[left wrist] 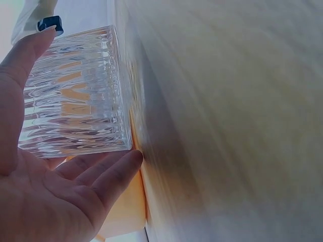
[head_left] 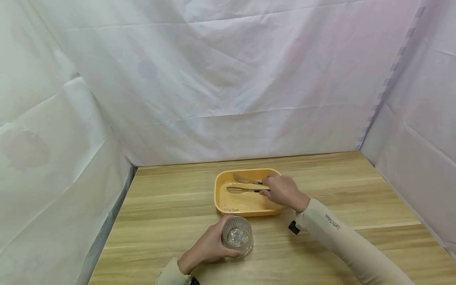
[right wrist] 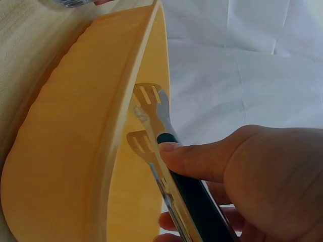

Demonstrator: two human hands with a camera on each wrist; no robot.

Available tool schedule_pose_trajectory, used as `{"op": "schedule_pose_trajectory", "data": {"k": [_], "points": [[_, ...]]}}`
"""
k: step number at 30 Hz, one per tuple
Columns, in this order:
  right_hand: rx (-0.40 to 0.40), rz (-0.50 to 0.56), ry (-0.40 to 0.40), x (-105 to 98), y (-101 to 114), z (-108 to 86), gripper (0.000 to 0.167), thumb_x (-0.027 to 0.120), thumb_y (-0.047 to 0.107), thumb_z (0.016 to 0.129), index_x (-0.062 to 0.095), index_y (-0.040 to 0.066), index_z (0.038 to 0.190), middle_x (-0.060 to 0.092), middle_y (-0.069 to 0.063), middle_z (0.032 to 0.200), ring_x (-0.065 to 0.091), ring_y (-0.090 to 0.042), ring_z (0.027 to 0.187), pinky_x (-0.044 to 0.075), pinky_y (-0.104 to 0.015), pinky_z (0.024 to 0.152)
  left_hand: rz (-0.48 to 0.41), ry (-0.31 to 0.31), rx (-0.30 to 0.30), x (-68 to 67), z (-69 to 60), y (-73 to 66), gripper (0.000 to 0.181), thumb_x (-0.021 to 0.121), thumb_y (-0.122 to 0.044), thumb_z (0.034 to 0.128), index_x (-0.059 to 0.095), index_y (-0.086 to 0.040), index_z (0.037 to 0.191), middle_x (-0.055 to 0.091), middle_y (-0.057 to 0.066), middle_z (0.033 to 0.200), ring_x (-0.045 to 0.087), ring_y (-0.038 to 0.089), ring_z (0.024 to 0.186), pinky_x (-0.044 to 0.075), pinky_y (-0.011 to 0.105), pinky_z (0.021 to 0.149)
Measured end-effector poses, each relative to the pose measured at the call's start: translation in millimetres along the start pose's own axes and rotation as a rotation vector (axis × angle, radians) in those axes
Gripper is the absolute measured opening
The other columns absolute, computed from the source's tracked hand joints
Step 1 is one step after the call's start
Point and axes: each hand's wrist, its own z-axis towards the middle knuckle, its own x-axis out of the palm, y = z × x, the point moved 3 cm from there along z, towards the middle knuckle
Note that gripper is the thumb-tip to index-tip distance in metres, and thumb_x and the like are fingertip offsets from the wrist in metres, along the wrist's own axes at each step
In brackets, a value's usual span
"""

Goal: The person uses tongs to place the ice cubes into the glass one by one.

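My left hand (head_left: 213,242) grips a clear ribbed glass (head_left: 238,236) in front of the tray, thumb on one side and fingers on the other. In the left wrist view the base of the glass (left wrist: 81,96) is close to the tabletop. My right hand (head_left: 285,191) holds a pair of metal tongs (right wrist: 184,189) by the dark handles, thumb pressing on one arm. Their two slotted heads (head_left: 238,190) stand apart, over or inside the yellow-orange tray (head_left: 218,194). Whether the heads touch the tray floor, I cannot tell.
The wood-grain table (head_left: 160,213) extends on both sides of the tray. White cloth (head_left: 213,87) hangs behind and at both sides. A small black piece (head_left: 293,227) is by the right wrist. Pale marks (head_left: 229,209) show at the tray's near left corner.
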Motion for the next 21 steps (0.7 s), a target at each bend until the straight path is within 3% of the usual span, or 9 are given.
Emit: {"op": "schedule_pose_trajectory", "data": {"k": [11, 21], "points": [[-0.005, -0.015, 0.004, 1, 3, 7.1, 0.022, 0.072, 0.034, 0.09, 0.067, 0.013, 0.086, 0.057, 0.002, 0.079, 0.045, -0.01, 0.056, 0.036, -0.026, 0.044, 0.013, 0.006, -0.024, 0.0, -0.1, -0.4, 0.091, 0.087, -0.05, 0.0702, 0.036, -0.028, 0.143, 0.06, -0.003, 0.13, 0.06, 0.013, 0.115, 0.051, 0.033, 0.095], [0.024, 0.0, 0.041, 6, 6, 13.3, 0.026, 0.071, 0.031, 0.092, 0.058, 0.018, 0.073, 0.048, 0.005, 0.062, 0.041, -0.01, 0.05, 0.028, -0.027, 0.043, 0.021, 0.004, -0.02, -0.4, -0.7, -2.2, 0.091, 0.088, -0.049, 0.0688, 0.038, -0.027, 0.141, 0.061, -0.003, 0.13, 0.06, 0.013, 0.114, 0.051, 0.033, 0.094]]}}
